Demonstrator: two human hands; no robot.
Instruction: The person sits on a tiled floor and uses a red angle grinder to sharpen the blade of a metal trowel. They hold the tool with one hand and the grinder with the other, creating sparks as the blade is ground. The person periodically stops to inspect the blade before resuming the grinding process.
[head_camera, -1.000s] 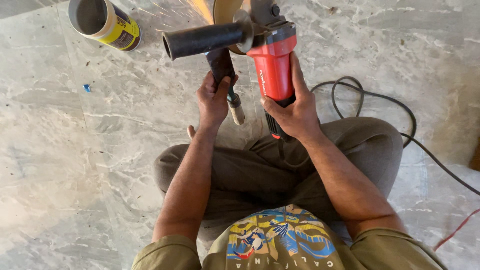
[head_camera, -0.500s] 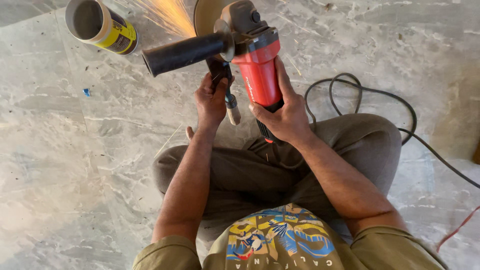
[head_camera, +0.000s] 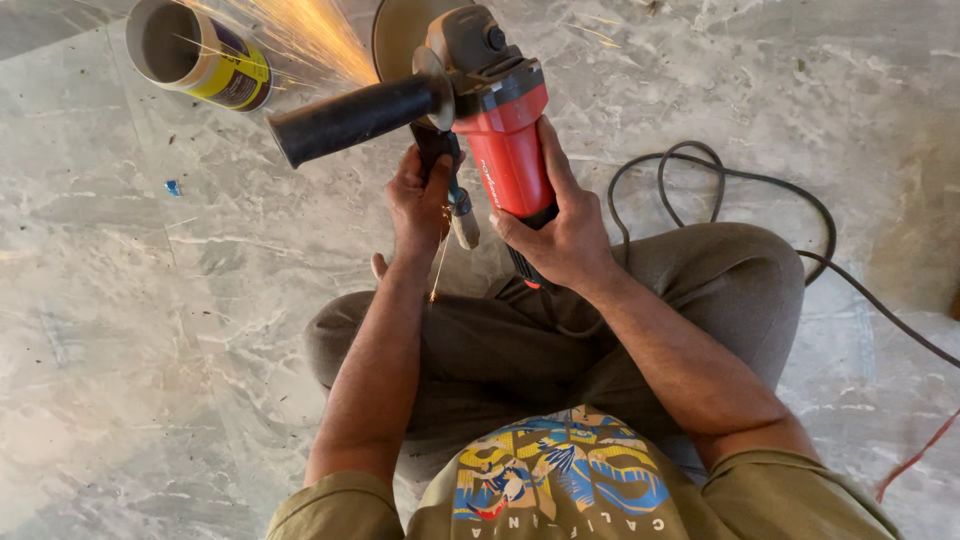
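Sparks (head_camera: 300, 40) now fly farther left, over the can (head_camera: 200, 60) lying on the floor (head_camera: 120, 330), and the red grinder (head_camera: 505, 130) has slid left. The right hand (head_camera: 560, 225) grips its red body. The left hand (head_camera: 420, 200) squeezes a small tool (head_camera: 462, 215) under the black side handle (head_camera: 350, 118).

This looks like an indoor room of a house or building used as a makeshift work spot, not a fitted workshop: the person sits cross-legged directly on a polished grey marble-patterned floor (head_camera: 150, 330) with no bench or vice in view. A red angle grinder (head_camera: 505, 140) throws orange sparks (head_camera: 300, 35) over the tiles, its black power cord (head_camera: 790, 215) loops across the floor, and an open yellow-labelled can (head_camera: 195, 55) lies on its side nearby.
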